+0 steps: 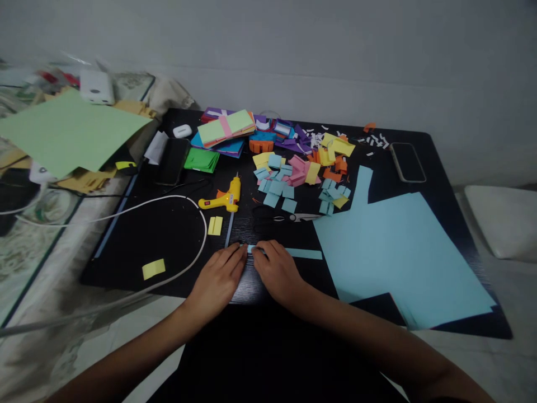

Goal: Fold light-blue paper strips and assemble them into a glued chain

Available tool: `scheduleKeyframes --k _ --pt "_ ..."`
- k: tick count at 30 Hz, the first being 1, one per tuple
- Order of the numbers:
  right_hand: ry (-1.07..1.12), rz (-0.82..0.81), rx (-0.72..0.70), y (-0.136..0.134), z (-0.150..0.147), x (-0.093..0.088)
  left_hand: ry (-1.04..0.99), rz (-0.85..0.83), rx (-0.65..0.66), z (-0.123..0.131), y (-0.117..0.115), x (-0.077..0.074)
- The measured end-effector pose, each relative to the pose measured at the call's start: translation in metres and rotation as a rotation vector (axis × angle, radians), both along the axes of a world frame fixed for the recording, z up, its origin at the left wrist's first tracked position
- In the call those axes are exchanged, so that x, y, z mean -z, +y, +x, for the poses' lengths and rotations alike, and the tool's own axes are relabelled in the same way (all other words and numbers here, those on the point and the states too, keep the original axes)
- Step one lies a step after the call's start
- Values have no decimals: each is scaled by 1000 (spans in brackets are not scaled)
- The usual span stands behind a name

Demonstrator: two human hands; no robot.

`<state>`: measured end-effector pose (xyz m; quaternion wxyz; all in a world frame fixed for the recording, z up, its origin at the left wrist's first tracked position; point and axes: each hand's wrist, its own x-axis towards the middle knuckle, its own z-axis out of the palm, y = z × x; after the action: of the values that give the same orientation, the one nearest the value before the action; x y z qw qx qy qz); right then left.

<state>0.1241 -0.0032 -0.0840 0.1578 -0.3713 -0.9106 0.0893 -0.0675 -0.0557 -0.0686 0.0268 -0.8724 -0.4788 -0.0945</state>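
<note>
Both hands meet near the front of the black table, at a small folded piece of light blue paper. My left hand has its fingers pressed together on the left end of that piece. From the right, my right hand pinches the other end; its fingertips partly hide the paper. A light blue paper strip lies flat to the right of my right hand. Just beyond the hands are black-handled scissors, a yellow glue gun with a glue stick behind it, and a small yellow paper piece.
Large light blue sheets cover the table's right side. Behind lie several small folded blue papers, pink pieces and bundled paper strips. A white cable loops at left. Phones rest toward both sides.
</note>
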Motion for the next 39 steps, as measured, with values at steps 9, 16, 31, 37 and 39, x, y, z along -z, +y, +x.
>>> scheduleKeyframes --k 9,16,31,37,39 --pt "-27 -4 -14 -14 17 -5 62 -45 -144 9 -12 -4" --pt "13 -7 78 -20 44 -10 32 -45 -144 8 -11 -5" --pt "50 19 105 -27 72 -5 -182 -113 -71 40 -3 13" --pt "17 5 67 -19 78 -6 -128 -86 -10 46 -6 21" --pt "7 13 68 -19 78 -8 -96 -79 2 45 -7 20"
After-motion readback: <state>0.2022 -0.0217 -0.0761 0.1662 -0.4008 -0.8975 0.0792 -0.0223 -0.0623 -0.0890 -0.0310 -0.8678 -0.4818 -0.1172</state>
